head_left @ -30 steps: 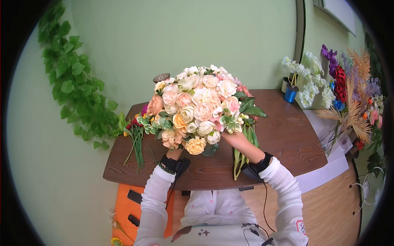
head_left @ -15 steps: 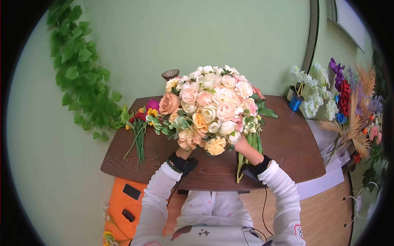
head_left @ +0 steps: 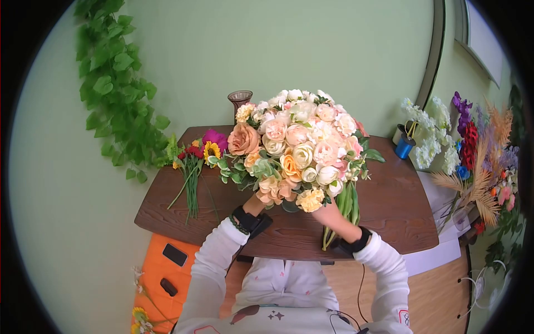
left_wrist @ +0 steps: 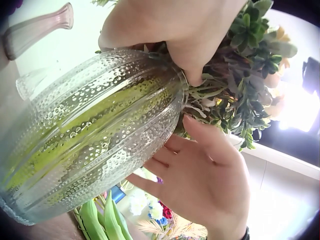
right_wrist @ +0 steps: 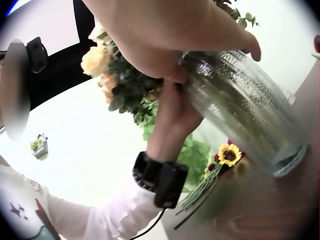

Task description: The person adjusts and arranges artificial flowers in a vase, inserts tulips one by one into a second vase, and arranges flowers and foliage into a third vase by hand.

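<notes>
A large bouquet (head_left: 300, 142) of pale pink, cream and peach flowers stands in a clear ribbed glass vase (left_wrist: 95, 125), which is mostly hidden by blooms in the head view. Its base meets the table in the right wrist view. My left hand (head_left: 254, 206) grips the vase near its mouth, thumb at the rim beside the stems. From the other side, my right hand (head_left: 332, 216) holds the upper vase, its fingers bent round the glass. Broad green leaves (head_left: 347, 203) lie on the table beside the right hand.
On the brown wooden table (head_left: 389, 195), a small bunch with a sunflower (head_left: 212, 150) lies left. Behind the bouquet stands a brownish glass vase (head_left: 240, 100). A blue ribbon spool (head_left: 404, 146) sits at the back right, near white blossoms (head_left: 428, 133). Leafy vines (head_left: 111, 83) hang on the left wall.
The head view has shifted, so the bouquet sits farther right in it and more of the brownish vase shows. Both hands stay at the clear vase; the right hand shows lower beneath the blooms.
</notes>
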{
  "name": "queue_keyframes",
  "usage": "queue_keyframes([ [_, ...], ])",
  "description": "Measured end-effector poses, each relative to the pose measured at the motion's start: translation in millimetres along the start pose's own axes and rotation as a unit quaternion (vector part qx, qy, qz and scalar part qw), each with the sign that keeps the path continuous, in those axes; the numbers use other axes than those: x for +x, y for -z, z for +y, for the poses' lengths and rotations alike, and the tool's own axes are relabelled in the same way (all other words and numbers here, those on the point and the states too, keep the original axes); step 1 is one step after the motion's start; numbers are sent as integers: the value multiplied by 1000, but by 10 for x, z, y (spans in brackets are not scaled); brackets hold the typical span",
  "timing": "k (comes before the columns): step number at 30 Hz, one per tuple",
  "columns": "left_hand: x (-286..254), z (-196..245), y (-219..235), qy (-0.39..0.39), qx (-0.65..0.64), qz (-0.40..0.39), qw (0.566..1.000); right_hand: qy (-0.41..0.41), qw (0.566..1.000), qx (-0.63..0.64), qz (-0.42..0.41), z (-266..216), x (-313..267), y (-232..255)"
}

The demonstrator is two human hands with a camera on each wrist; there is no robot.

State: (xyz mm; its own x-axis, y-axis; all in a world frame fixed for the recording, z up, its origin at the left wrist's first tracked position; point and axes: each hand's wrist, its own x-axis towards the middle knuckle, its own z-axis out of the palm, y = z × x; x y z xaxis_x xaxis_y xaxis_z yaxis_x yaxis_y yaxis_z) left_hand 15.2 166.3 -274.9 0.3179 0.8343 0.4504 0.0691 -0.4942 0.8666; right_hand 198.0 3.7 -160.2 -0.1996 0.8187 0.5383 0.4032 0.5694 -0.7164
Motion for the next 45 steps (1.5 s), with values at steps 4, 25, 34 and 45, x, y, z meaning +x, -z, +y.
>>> queue_keyframes([
  [4, -10, -24, -99, 5, -1, 5, 1000, -15, 994, -94, -58, -527, -251, 130],
  [25, -290, -208, -174, 17, 5, -10, 1000, -113, 905, 363, -189, -1434, -100, 392],
  [34, -529, -240, 3, 20, 13, -15, 1000, -91, 937, 329, -69, -1368, -199, 350],
  [45, -648, -320, 193, 20, 20, -20, 999, 54, 963, 169, -202, -1309, -211, 375],
])
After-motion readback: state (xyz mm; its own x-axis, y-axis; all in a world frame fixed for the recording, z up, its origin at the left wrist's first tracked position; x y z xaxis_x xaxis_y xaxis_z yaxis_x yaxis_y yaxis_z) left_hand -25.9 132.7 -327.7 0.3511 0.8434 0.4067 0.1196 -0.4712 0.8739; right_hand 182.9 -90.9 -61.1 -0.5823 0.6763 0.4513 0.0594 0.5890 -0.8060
